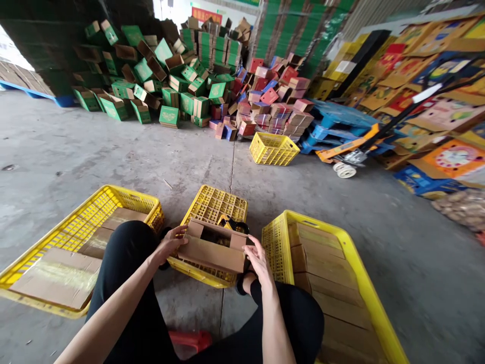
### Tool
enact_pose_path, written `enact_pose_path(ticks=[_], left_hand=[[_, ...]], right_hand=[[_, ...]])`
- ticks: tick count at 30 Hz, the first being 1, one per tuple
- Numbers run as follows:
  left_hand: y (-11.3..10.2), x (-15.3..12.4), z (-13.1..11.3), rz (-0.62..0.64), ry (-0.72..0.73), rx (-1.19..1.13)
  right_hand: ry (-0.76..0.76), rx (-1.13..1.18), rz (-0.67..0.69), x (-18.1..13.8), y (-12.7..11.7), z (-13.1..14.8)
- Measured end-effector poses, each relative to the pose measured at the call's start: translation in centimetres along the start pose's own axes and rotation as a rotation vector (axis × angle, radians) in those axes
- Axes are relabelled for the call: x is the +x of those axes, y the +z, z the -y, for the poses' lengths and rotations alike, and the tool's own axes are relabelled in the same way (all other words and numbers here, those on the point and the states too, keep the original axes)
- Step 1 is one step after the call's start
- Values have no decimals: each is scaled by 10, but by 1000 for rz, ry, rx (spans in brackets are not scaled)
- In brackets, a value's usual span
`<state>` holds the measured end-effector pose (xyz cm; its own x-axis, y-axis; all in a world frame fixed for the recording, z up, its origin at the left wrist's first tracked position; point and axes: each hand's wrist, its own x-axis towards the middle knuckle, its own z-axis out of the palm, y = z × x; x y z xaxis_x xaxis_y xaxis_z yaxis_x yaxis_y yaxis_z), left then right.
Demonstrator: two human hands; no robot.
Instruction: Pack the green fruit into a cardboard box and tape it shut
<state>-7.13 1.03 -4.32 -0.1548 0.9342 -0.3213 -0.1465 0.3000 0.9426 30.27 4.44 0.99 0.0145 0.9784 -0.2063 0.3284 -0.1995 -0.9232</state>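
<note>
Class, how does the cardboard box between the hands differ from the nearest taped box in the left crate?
The held box gapes on top; the taped box is closed. The held box is between the left hand and right hand; the taped box lies in the left crate. Both are brown cardboard.

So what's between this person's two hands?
An open cardboard box, between the left hand and the right hand; the head view shows it.
</note>
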Motion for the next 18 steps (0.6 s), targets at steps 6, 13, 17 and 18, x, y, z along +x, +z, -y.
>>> enact_pose_path(ticks=[6,13,17,18], left_hand=[[-1,3,-1,4,-7,5],[-1,2,1,42,-9,-27],[-2,1,2,50,-19,-46],[-2,1,2,47,-22,-51]], right_hand=[[54,21,-43,-5,-3,11],[5,-29,-79,-1,3,3],[-18,-61,-99,4,6,-7],[-22,-71,-104,4,6,-9]])
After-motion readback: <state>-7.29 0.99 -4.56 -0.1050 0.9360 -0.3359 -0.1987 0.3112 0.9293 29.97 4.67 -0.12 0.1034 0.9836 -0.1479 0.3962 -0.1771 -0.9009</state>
